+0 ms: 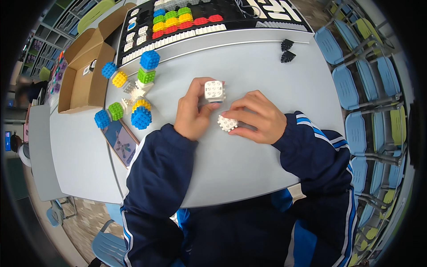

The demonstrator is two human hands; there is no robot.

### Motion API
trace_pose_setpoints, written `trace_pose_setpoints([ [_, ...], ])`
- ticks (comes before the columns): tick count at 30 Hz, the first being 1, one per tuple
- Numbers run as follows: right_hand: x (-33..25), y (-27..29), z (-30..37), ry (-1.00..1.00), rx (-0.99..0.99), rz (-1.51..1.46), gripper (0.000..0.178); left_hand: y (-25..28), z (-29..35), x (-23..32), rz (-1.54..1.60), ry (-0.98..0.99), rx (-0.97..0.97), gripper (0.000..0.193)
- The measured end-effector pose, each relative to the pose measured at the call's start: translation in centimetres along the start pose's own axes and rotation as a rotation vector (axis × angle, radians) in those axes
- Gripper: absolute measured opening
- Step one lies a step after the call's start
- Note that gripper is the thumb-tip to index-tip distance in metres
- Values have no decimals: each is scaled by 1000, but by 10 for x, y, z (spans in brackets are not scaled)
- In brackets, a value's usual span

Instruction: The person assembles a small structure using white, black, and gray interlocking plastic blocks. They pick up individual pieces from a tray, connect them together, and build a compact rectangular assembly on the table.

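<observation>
Both hands at mid-table: left hand [192, 113] pinching white studded cube [214, 91] on the far side, right hand [258, 116] gripping white studded ball piece [227, 123] just near of it, slightly right, pieces barely apart.

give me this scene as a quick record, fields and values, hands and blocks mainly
left hand: grips a white studded cube on the grey table
right hand: fingers on a white studded block
hands: close together, blocks apart
left of hands: built model of blue, green, yellow and white blocks
far left: open cardboard box
top: black tray of sorted coloured blocks
top right: two small black pieces
</observation>
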State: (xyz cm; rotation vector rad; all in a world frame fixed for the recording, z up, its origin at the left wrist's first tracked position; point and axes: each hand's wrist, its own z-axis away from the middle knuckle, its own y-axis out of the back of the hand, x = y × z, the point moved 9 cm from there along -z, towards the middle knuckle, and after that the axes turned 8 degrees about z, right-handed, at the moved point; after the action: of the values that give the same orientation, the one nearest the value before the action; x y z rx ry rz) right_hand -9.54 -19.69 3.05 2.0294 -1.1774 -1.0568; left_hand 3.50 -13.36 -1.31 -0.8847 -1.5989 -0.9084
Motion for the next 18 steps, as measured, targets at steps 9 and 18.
trace_pose_setpoints([
  [9,5,3,3,-70,60,22,48,-5,-5,5,-121,-94,-247,59],
  [18,5,1,2,-135,113,18,39,-4,-4,-1,84,18,-156,63],
])
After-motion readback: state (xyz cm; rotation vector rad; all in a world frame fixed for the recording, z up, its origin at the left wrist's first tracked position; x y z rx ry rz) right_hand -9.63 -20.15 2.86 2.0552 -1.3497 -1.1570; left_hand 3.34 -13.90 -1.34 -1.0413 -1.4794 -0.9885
